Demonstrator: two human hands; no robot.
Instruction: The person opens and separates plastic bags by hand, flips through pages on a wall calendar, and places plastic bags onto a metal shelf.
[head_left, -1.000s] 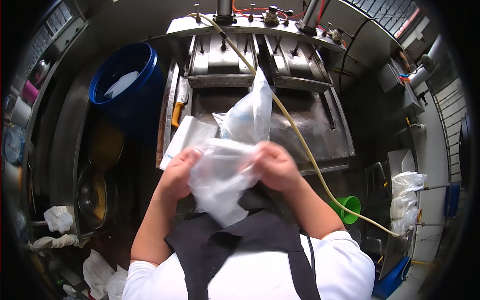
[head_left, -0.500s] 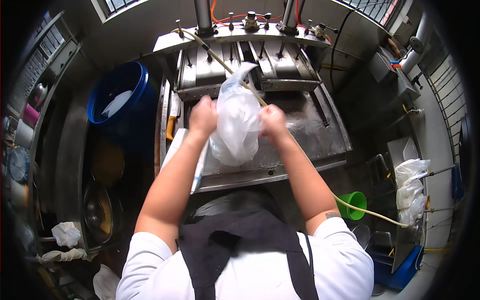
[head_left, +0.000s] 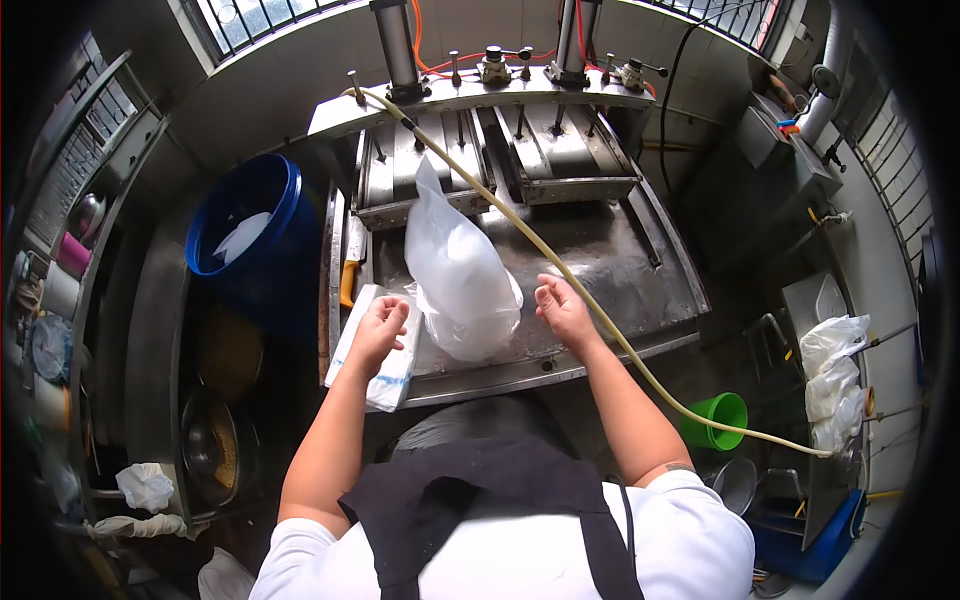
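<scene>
A white translucent plastic bag point(head_left: 462, 285) stands puffed up on the steel work surface point(head_left: 590, 240), its gathered top pointing up and back. What it contains cannot be made out. To the bag's left, apart from it, my left hand point(head_left: 380, 332) is over a flat stack of white plastic bags point(head_left: 385, 385) with blue print; its fingers are loosely bent and empty. On the other side, my right hand point(head_left: 564, 312) hovers beside the bag without touching it, fingers half curled and holding nothing.
A knife point(head_left: 350, 265) with an orange handle lies at the left edge. A pale hose point(head_left: 600, 310) crosses the bench diagonally behind the bag. Steel press plates point(head_left: 565, 150) stand at the back. A blue barrel point(head_left: 250, 235) is left; a green bucket point(head_left: 715, 420) is right.
Both hands have let go of the plastic bag and drawn back toward me, to either side of it. The bag now rests slightly nearer, leaning left. The view has shifted a little.
</scene>
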